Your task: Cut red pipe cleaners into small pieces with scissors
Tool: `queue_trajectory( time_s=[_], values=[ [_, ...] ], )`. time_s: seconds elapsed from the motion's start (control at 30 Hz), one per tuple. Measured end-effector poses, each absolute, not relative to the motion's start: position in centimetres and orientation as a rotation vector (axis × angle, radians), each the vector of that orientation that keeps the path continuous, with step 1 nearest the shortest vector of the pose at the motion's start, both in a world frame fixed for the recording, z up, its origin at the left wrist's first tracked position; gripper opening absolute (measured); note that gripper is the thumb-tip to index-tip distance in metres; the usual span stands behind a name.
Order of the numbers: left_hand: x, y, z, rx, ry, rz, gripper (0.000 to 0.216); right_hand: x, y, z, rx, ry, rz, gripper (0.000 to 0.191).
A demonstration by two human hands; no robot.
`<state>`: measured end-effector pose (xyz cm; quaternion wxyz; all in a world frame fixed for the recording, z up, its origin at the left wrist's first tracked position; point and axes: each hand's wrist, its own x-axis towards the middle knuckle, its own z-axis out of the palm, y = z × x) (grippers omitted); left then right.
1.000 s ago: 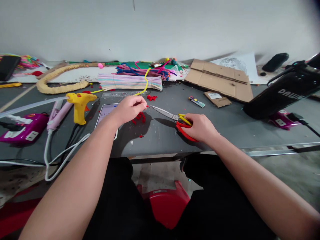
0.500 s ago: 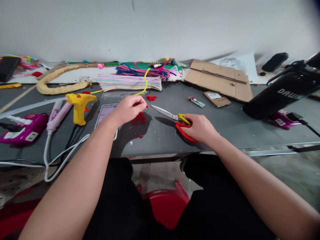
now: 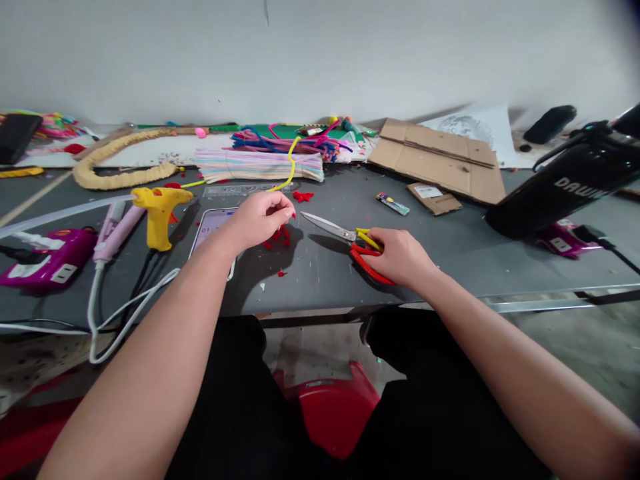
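My left hand [image 3: 264, 217] is closed in a pinch on a small red fuzzy piece [image 3: 293, 215], whose tip shows at the fingertips. My right hand [image 3: 400, 253] is wrapped round the red and yellow handles of the scissors [image 3: 330, 226]. The blades look closed and point left, their tip just short of the red piece. Several red scraps [image 3: 283, 237] lie on the table below my left fingers, and a small red bundle [image 3: 303, 197] lies behind them. A phone [image 3: 204, 230] is partly covered by my left forearm.
A yellow glue gun [image 3: 161, 212] and a purple power strip [image 3: 55, 259] with cables are at left. Pastel pipe cleaners [image 3: 250, 165] lie at the back. Cardboard [image 3: 440, 160], a packaged glue tube [image 3: 393, 203] and a black bottle [image 3: 560, 183] stand or lie at right.
My left fingers have turned slightly, so the red piece's tip sits a little lower. The scissors have shifted very slightly left. Otherwise things look the same.
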<state>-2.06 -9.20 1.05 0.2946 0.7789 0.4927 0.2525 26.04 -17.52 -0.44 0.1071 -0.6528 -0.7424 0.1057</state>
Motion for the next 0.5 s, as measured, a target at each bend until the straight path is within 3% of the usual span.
queue_trajectory(
  time_s=[0.5],
  values=[
    [-1.88, -9.12, 0.76, 2.048, 1.301, 0.757, 0.023, 25.94, -17.66, -0.31, -1.922, -2.186, 0.311, 0.032]
  ],
)
